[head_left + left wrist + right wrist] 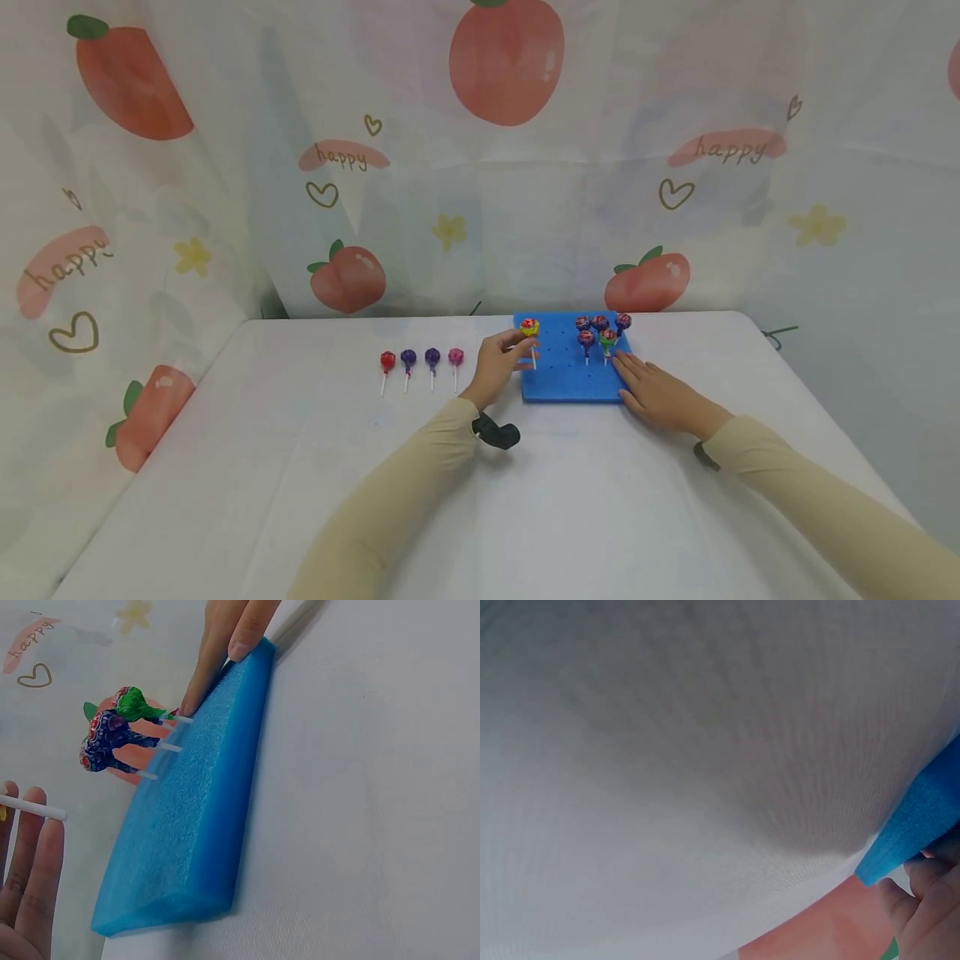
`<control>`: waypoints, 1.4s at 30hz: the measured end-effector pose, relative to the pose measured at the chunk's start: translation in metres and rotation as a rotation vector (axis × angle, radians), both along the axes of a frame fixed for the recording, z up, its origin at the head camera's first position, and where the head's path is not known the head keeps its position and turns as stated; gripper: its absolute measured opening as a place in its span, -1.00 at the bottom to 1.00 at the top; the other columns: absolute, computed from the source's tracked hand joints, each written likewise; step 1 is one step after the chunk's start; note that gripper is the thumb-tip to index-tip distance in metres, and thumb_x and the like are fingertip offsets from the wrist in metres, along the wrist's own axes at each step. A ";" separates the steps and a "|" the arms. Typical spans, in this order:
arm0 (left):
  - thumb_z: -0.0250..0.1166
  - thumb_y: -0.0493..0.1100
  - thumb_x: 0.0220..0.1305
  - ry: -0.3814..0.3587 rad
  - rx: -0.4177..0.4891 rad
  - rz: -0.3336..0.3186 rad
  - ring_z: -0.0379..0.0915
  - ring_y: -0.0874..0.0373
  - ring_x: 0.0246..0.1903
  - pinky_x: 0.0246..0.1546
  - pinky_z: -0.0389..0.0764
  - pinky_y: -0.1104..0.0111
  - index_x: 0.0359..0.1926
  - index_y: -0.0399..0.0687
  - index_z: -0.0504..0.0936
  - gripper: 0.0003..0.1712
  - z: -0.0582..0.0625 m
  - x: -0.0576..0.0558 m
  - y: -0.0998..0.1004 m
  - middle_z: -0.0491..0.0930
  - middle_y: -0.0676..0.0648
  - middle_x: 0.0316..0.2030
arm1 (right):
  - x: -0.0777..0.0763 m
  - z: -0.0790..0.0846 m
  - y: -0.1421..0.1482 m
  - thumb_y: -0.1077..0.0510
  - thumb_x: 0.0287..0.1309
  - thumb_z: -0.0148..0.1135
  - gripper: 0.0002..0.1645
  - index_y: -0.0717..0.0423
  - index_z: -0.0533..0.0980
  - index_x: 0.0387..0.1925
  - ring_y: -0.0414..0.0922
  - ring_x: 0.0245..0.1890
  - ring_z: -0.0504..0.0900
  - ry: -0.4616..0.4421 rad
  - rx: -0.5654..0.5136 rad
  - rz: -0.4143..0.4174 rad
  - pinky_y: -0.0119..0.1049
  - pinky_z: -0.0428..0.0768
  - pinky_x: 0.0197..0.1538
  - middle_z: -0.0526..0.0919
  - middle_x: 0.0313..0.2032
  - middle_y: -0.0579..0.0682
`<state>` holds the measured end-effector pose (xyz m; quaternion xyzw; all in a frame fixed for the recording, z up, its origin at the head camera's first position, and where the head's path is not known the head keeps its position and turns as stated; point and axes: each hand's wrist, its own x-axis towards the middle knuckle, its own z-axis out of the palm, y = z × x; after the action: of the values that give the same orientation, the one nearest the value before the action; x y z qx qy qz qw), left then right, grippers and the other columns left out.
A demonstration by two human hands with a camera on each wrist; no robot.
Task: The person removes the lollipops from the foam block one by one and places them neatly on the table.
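Observation:
Between the fingers of my left hand (495, 365) I hold a yellow-and-red lollipop (530, 327), its white stick (34, 808) pointing down above the left part of a blue foam block (555, 387). My right hand (663, 398) rests at the block's right edge, fingers straight. Several wrapped lollipops stand upright in the foam's right half, among them a green one (607, 337) and a dark blue one (586, 339). In the left wrist view, their sticks go into the foam. Small holes dot the block's top.
Left of the block, a red lollipop (387, 361), two purple lollipops (408, 358) and a pink lollipop (456, 357) lie in a row on the white table (300, 467). A patterned curtain (420, 200) hangs behind the table's back edge.

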<state>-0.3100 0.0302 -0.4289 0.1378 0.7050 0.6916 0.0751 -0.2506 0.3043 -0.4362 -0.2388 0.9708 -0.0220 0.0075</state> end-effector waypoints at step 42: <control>0.19 -0.11 0.30 -0.043 -0.158 0.201 0.59 -0.05 -0.07 -0.12 0.65 0.29 0.11 -0.14 0.53 -0.60 0.007 0.020 -0.120 0.59 -0.25 0.01 | 0.000 0.002 -0.003 0.04 0.34 -0.06 -0.29 0.45 0.11 0.32 0.32 0.36 0.10 0.005 0.040 -0.008 0.27 0.11 0.34 0.12 0.36 0.38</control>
<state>-0.2897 -0.0896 -0.4222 0.0452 0.7659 0.6406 0.0314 -0.2509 0.3017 -0.4338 -0.2347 0.9720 -0.0019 0.0097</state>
